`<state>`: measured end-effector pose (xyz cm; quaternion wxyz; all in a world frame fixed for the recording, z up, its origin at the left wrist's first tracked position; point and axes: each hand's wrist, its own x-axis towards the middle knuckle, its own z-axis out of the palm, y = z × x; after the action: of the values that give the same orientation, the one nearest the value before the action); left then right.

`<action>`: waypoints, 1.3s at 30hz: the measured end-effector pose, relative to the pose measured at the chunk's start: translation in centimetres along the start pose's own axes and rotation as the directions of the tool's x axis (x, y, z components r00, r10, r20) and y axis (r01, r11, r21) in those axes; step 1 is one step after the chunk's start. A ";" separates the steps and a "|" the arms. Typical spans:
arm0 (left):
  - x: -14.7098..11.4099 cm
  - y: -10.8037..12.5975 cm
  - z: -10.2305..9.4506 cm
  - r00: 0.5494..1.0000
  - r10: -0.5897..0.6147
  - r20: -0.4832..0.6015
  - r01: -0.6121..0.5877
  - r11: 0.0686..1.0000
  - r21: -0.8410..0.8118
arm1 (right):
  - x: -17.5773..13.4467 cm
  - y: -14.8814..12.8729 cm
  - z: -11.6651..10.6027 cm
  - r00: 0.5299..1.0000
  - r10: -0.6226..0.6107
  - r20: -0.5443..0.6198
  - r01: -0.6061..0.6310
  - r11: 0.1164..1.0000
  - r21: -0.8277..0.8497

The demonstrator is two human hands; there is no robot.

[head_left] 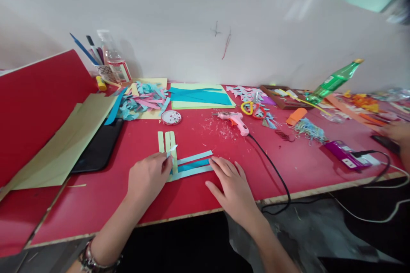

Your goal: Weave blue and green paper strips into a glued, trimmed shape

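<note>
Several pale yellow paper strips [173, 141] stand upright side by side on the red table, crossed by light blue paper strips [198, 156] and a darker blue strip [194, 164] running to the right. My left hand [150, 175] lies over the left end of the crossing, its thumb and forefinger pinched on a light blue strip whose pale tip pokes up. The exact weave beneath those fingers is hidden. With fingers stretched out, my right hand [232, 181] rests on the table, its fingertips touching the right ends of the blue strips.
A pink glue gun [235, 121] with a black cord lies right of centre, near scissors [253, 108]. Behind are a small round dish [171, 117], paper scraps [141, 100] and blue sheets [200, 96]. A green bottle [336, 81] leans at right, beyond a purple power strip [346, 155].
</note>
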<state>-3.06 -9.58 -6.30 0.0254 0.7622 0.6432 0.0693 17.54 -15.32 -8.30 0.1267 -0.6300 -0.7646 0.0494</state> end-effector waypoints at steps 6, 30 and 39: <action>0.1 -0.2 0.0 1.000 -0.002 -0.002 0.002 1.000 0.003 | -0.3 0.8 0.0 0.998 -0.015 -0.059 0.022 0.993 0.116; 0.3 -0.9 -0.1 0.998 -0.033 0.051 0.039 0.992 -0.123 | 6.9 9.8 -3.1 0.819 0.542 -0.188 -0.530 0.841 0.112; 0.4 -0.9 -0.2 0.997 -0.045 0.062 0.053 0.990 -0.129 | 2.2 3.5 -1.4 0.764 0.555 -0.328 -0.396 0.806 0.441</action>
<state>-3.94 -9.05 -6.23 0.0958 0.7445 0.6548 0.0883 20.85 -12.56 -7.51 0.3879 -0.7674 -0.5058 0.0696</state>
